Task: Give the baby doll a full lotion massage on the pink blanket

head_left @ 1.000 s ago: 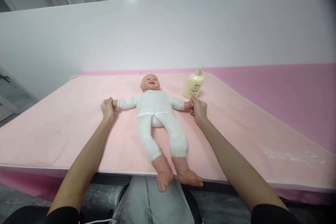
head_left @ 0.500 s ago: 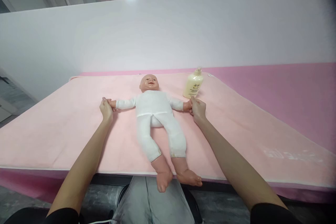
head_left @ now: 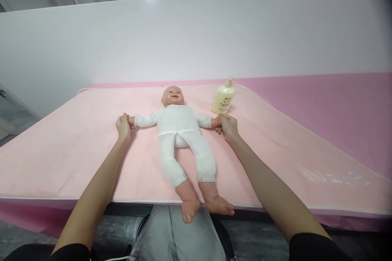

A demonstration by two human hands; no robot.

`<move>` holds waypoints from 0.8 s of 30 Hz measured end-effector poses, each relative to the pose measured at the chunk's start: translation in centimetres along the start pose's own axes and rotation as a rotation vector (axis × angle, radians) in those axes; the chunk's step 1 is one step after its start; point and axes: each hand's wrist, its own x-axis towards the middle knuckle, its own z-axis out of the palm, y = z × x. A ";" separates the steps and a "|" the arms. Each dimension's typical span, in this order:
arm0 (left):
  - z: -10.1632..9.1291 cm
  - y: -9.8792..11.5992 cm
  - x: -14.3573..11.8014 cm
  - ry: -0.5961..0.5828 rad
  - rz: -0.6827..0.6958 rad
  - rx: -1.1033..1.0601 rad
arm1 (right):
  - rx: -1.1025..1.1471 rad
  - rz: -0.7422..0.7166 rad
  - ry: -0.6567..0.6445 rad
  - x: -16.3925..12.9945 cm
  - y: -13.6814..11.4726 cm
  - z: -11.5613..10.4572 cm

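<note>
A baby doll [head_left: 179, 130] in white clothes lies on its back on a pale pink blanket [head_left: 76, 147], head away from me, arms spread out to the sides, bare feet hanging over the near table edge. My left hand [head_left: 123, 127] is closed around the doll's hand on the left side. My right hand [head_left: 228, 125] grips the doll's other hand on the right. A cream pump bottle [head_left: 223, 98] stands upright just beyond my right hand, apart from it.
The blanket covers a table draped in darker pink cloth [head_left: 321, 102] that extends to the right. A white partition wall [head_left: 196, 36] rises behind the table. My grey-trousered lap [head_left: 177, 236] is below the near edge.
The doll's arms stay spread and both hands keep their hold. Everything has drifted slightly left in the view; nothing else has shifted.
</note>
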 end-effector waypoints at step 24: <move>-0.1 0.2 -0.1 0.013 -0.028 0.048 | 0.059 0.020 0.007 0.1 -0.3 -0.1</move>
